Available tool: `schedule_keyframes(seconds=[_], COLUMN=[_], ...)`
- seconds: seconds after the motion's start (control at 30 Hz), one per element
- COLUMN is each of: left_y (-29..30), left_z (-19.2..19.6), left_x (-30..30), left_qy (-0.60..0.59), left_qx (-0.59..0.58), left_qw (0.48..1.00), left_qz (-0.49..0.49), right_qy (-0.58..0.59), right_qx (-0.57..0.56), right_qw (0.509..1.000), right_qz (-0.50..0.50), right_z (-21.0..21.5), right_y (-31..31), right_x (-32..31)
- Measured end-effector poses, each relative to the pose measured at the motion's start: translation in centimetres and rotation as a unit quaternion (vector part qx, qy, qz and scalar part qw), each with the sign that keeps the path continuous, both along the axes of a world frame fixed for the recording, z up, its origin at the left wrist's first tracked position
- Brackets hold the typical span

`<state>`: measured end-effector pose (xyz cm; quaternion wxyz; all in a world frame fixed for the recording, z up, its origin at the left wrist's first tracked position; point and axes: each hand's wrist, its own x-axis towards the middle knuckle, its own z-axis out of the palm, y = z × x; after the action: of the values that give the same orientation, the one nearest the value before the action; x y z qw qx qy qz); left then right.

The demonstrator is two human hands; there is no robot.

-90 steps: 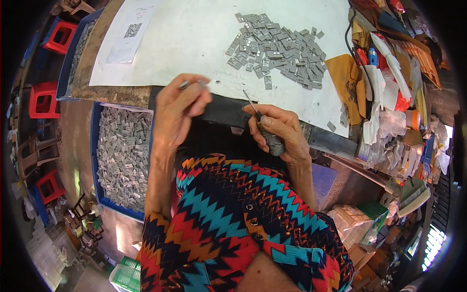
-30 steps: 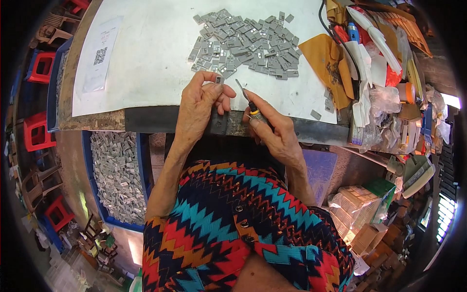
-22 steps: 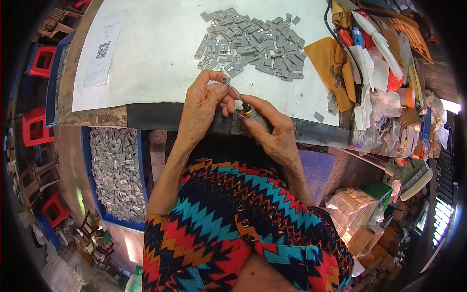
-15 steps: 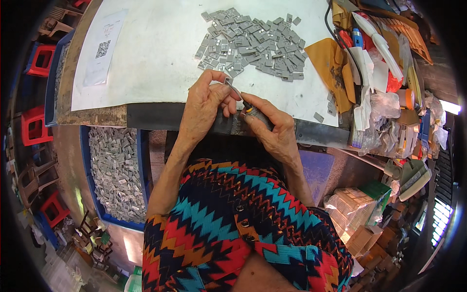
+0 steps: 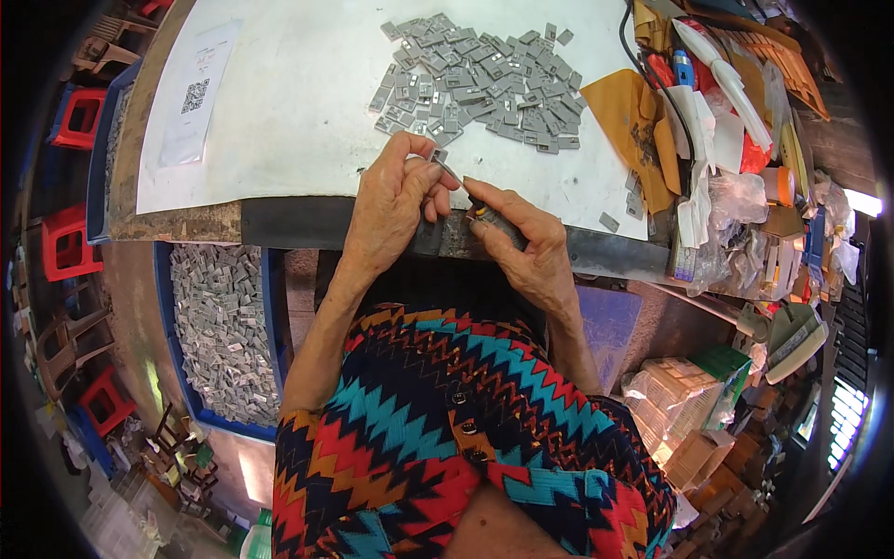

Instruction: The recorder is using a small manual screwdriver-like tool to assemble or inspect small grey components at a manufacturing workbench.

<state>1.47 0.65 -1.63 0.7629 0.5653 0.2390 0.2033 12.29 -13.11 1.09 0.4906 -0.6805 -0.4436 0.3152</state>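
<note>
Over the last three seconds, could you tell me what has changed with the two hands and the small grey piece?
The left hand and right hand came together at the table edge; the thin tool in the right hand now meets the small grey piece pinched in the left fingers. Unchanged: each hand's hold, the pile of grey pieces and the blue crate.

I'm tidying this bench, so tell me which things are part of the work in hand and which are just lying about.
In use:
left hand pinching a small grey plastic piece
right hand gripping a thin metal pick
heap of grey pieces
blue crate of grey pieces

Lying about:
white printed sheet
brown envelope
red stools
</note>
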Motion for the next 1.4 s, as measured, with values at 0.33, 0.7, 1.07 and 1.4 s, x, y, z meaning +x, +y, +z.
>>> schedule_keyframes(seconds=[0.33, 0.7, 1.07, 1.4], left_y=[-0.8, -0.7, -0.7, 1.2], left_z=[0.7, 0.0, 0.1, 1.1], left_x=[0.2, -0.5, -0.7, -0.7], left_qy=[0.096, 0.083, 0.050, 0.142], left_qx=[0.320, 0.390, 0.408, 0.348], left_qw=[0.940, 0.912, 0.903, 0.920], left_qz=[0.060, 0.098, 0.123, 0.114], right_qy=[-0.204, -0.146, 0.113, 0.110], right_qx=[0.033, 0.072, -0.005, -0.032], right_qw=[0.978, 0.986, 0.992, 0.993], right_qz=[-0.032, -0.022, -0.055, -0.012], right_z=[-0.1, -0.2, 1.1, 0.4], right_y=[0.2, 0.8, 0.9, 1.9], right_x=[-1.9, -2.8, -3.1, -2.2])
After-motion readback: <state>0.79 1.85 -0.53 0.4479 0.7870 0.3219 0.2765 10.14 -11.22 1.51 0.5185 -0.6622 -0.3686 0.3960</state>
